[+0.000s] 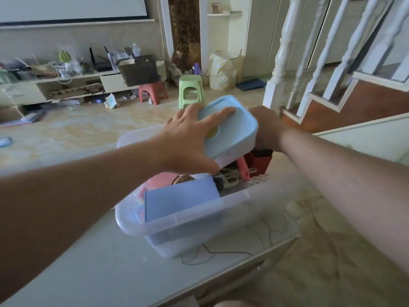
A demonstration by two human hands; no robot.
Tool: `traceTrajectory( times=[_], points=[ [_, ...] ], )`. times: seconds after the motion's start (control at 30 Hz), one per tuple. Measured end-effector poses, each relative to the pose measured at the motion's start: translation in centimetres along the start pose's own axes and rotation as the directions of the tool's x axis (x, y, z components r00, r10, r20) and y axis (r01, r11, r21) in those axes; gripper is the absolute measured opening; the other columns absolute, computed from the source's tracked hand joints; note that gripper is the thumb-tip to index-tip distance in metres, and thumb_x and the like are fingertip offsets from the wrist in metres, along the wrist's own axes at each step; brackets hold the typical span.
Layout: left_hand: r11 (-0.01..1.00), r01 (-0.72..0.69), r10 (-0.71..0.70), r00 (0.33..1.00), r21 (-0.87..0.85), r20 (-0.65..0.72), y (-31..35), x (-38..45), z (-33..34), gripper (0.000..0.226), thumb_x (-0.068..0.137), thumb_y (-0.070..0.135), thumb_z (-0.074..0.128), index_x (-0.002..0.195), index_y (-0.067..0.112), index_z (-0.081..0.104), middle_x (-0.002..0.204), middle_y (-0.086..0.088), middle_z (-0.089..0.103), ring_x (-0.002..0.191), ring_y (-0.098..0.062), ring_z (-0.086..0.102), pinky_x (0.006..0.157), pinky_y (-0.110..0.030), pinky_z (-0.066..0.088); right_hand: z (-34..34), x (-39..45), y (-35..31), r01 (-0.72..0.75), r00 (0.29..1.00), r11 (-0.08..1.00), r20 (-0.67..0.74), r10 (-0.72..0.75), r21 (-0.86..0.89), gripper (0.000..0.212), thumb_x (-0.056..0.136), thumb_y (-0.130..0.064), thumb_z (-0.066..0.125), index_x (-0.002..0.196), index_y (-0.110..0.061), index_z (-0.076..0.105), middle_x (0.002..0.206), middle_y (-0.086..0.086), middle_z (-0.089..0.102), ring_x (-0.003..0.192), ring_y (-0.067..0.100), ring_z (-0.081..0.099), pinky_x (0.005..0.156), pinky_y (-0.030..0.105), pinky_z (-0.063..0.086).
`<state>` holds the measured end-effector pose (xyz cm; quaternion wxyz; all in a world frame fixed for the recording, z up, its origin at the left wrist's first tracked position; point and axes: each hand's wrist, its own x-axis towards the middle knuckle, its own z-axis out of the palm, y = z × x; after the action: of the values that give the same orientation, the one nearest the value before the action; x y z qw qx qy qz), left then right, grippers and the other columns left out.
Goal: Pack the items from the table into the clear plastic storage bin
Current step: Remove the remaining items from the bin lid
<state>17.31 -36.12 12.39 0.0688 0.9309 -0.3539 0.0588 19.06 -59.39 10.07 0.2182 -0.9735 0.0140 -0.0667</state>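
A clear plastic storage bin (190,220) stands on the white table (110,269). Inside it lie a blue-violet box (179,201), a pink item (158,181), a red container (260,161) and some dark metal pieces. Above the bin's far end I hold a light blue lidded box (232,127), tilted, between both hands. My left hand (188,138) lies over its lid with fingers spread and the thumb under its near edge. My right hand (266,129) grips its right end; those fingers are hidden behind the box.
The table's edge (221,275) runs diagonally at lower right, with tiled floor beyond. A green stool (191,90) and a red stool (152,91) stand on the floor behind. A white staircase railing (285,52) rises at right. A cluttered low shelf lines the far wall.
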Motion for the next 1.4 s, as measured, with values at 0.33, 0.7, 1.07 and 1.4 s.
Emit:
traceTrajectory(
  times=[0.33, 0.7, 1.07, 1.4],
  points=[
    [0.999, -0.044, 0.039, 0.984, 0.021, 0.173, 8.5, 5.9, 4.5, 0.102, 0.071, 0.084, 0.055, 0.152, 0.063, -0.003, 0.150, -0.012, 0.027, 0.131, -0.038, 0.035, 0.105, -0.052, 0.037, -5.6, -6.2, 5.4, -0.358, 0.933, 0.866, 0.173, 0.315, 0.350, 0.029, 0.107, -0.030, 0.052, 0.108, -0.008, 0.070, 0.100, 0.010, 0.068, 0.088, 0.026, 0.064, 0.074, 0.037, 0.051],
    [0.988, -0.154, 0.138, 0.920, 0.013, 0.367, 5.8, 1.7, 5.3, 0.051, 0.104, 0.062, 0.027, 0.154, 0.054, 0.030, 0.172, -0.002, 0.003, 0.156, -0.031, 0.007, 0.122, -0.052, 0.011, -1.4, -6.9, 0.2, -0.122, 0.895, 0.754, 0.257, 0.364, -0.645, 0.026, 0.099, -0.029, 0.049, 0.113, -0.018, 0.068, 0.099, 0.005, 0.067, 0.093, 0.027, 0.066, 0.078, 0.036, 0.054],
    [0.889, 0.431, -0.459, 0.841, -0.155, -0.287, -21.5, -19.6, -3.6, 0.033, 0.087, 0.017, 0.063, 0.102, 0.046, 0.069, 0.122, 0.002, 0.067, 0.120, -0.025, 0.055, 0.107, -0.040, 0.039, 6.5, -4.2, -22.6, 0.375, 0.921, 0.926, -0.105, -0.376, -0.030, 0.046, 0.090, -0.026, 0.059, 0.135, -0.018, 0.065, 0.134, 0.009, 0.055, 0.126, 0.032, 0.052, 0.107, 0.042, 0.046],
    [0.312, 0.903, -0.879, 0.392, -0.296, 0.272, -32.9, -32.6, 10.5, 0.070, 0.086, 0.023, 0.053, 0.151, 0.042, 0.036, 0.144, -0.013, 0.033, 0.124, -0.041, 0.045, 0.108, -0.050, 0.044, 26.2, -0.8, -36.4, 0.135, 0.901, 0.985, 0.427, -0.076, -0.108, 0.062, 0.096, -0.040, 0.051, 0.155, -0.027, 0.039, 0.157, 0.012, 0.031, 0.140, 0.040, 0.038, 0.105, 0.048, 0.045]
  ],
)
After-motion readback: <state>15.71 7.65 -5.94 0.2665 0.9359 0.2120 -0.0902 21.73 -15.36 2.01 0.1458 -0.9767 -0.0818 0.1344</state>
